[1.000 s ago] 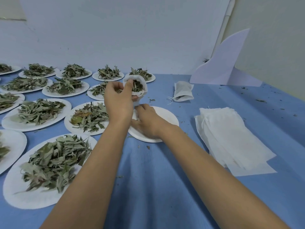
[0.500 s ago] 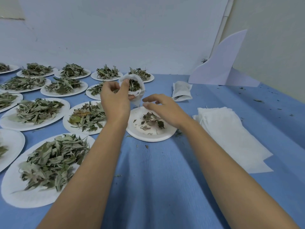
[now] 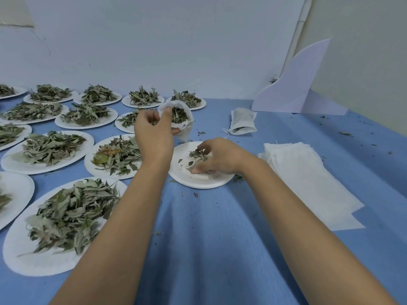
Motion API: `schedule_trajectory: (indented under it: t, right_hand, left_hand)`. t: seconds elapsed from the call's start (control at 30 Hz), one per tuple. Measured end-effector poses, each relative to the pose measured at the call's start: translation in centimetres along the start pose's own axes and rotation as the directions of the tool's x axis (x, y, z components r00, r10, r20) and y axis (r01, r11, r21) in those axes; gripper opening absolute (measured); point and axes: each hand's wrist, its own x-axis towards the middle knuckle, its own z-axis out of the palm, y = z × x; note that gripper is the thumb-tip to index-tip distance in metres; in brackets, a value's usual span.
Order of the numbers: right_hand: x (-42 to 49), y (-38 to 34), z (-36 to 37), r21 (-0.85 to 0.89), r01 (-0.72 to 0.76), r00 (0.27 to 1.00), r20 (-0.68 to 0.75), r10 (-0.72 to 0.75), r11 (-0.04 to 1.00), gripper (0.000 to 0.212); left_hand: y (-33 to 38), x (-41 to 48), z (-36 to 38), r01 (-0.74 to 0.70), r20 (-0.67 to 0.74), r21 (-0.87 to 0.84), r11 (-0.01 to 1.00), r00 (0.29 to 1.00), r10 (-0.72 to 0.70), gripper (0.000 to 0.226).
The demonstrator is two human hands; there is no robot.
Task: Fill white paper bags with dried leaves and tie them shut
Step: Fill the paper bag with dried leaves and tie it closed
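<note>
My left hand (image 3: pixel 154 134) holds a small white paper bag (image 3: pixel 184 128) up above the table, its mouth open toward me and dried leaves (image 3: pixel 178 114) showing inside. Just below it stands a white plate (image 3: pixel 187 179) with a small remnant of dried leaf bits (image 3: pixel 195 156). My right hand (image 3: pixel 217 158) is down on that plate, its curled fingers gathering the leaf bits against the plate. A filled white bag (image 3: pixel 242 119) with a loose drawstring lies behind the plate. A stack of flat empty white bags (image 3: pixel 308 179) lies to the right.
Several white plates heaped with dried leaves (image 3: pixel 70 214) cover the left of the blue table (image 3: pixel 209 238), reaching the back wall. A white curved card stand (image 3: pixel 297 84) sits in the back right corner. Leaf crumbs are scattered on the blue cloth to the right.
My right hand rose from the plate to the bag's mouth, then came back down onto the leaf bits. My left hand kept holding the bag up.
</note>
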Motion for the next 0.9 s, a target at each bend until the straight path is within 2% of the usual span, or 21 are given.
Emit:
schedule_trajectory:
  t: [0.13, 0.23, 0.3, 0.43, 0.53, 0.7, 0.9]
  right_hand:
    - [0.0, -0.2, -0.2, 0.172, 0.027, 0.996, -0.083, -0.013, 0.985, 0.073]
    - [-0.3, 0.2, -1.1, 0.343, 0.020, 0.999, -0.042, -0.006, 0.939, 0.067]
    - [-0.5, 0.3, -1.2, 0.360, 0.013, 1.000, -0.009, -0.010, 0.933, 0.064]
    - [-0.1, 0.2, 0.0, 0.006, 0.101, 0.995, -0.012, -0.101, 0.995, 0.072]
    - [0.3, 0.2, 0.5, -0.059, 0.209, 0.978, 0.005, -0.210, 0.976, 0.059]
    - [0.5, -0.1, 1.3, -0.139, 0.294, 0.955, 0.006, -0.296, 0.946, 0.034]
    - [1.0, -0.5, 2.8, -0.416, 0.259, 0.944, -0.085, -0.320, 0.872, 0.027]
  left_hand:
    - [-0.1, 0.0, -0.1, -0.006, 0.000, -0.001, 1.000, 1.000, 0.006, 0.028]
    - [-0.1, 0.0, -0.1, -0.009, 0.000, -0.001, 1.000, 1.000, 0.009, 0.029]
    - [-0.1, 0.0, -0.1, -0.010, 0.004, 0.003, 1.000, 1.000, 0.010, 0.028]
    - [-0.2, 0.0, 0.0, -0.017, 0.003, 0.030, 0.999, 1.000, 0.017, 0.027]
    - [-0.3, 0.1, 0.0, -0.023, -0.004, 0.043, 0.999, 1.000, 0.023, 0.027]
    - [-0.4, 0.2, 0.0, -0.014, -0.005, 0.051, 0.999, 1.000, 0.014, 0.027]
    - [-0.4, 0.2, -0.1, -0.005, -0.003, 0.057, 0.998, 1.000, 0.005, 0.026]
